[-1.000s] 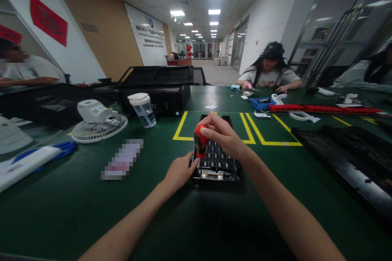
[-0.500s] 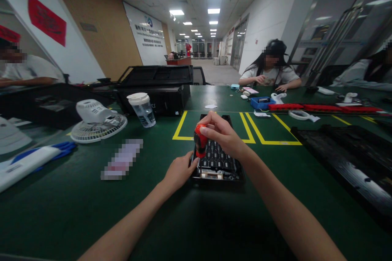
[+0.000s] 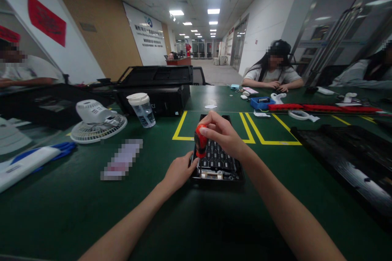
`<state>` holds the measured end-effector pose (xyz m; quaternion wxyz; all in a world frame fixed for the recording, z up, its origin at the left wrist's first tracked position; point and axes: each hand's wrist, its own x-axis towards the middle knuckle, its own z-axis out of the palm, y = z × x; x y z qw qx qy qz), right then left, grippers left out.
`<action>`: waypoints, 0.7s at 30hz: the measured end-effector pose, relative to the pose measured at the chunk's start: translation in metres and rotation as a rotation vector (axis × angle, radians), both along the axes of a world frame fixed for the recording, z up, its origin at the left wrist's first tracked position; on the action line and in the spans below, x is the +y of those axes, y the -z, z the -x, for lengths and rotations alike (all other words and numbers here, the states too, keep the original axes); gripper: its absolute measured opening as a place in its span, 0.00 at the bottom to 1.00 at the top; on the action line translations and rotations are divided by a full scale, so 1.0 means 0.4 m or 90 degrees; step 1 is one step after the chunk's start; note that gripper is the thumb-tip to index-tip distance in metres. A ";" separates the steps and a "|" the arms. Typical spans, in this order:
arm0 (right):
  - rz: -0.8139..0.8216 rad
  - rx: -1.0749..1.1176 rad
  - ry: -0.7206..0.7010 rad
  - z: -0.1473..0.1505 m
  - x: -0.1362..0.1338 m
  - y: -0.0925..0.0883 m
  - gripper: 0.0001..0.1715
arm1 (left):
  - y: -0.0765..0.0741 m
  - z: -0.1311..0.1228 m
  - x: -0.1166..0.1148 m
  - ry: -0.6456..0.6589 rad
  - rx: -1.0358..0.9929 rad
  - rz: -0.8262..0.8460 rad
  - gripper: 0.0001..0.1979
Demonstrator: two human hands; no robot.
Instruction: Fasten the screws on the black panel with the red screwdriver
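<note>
In front of me a black rectangular casing (image 3: 219, 153) lies on the green table, its inside showing a honeycomb-like grid and small parts along the near end. My right hand (image 3: 220, 132) is closed round the top of a red and black screwdriver (image 3: 201, 140), held upright. The screwdriver's shaft points down at the near left corner of the casing; its tip is too small to make out. My left hand (image 3: 180, 171) grips the casing's left side, thumb near the shaft, with its other fingers partly hidden.
A lidded plastic cup (image 3: 141, 110), a white fan (image 3: 98, 120) and a pixelated flat item (image 3: 122, 159) lie to the left. Large black panels (image 3: 346, 163) stand right. Behind are a black case (image 3: 156, 98) and a blue tray (image 3: 261, 102). A person sits across the table.
Both my hands, the screwdriver and the casing stay practically where they were. Across the table, the person's raised hand has come down beside the other one.
</note>
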<state>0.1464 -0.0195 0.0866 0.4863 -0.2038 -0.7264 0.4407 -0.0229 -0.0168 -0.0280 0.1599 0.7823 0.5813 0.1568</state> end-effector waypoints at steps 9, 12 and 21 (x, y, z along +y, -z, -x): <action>-0.072 -0.029 0.134 0.007 -0.002 0.010 0.10 | -0.004 -0.001 -0.001 0.003 -0.001 0.003 0.18; -0.105 -0.048 0.180 0.009 -0.007 0.008 0.10 | 0.001 -0.001 0.001 0.004 -0.001 0.000 0.19; -0.096 -0.044 0.216 0.017 -0.015 0.010 0.10 | 0.009 0.002 0.005 0.003 0.001 -0.007 0.19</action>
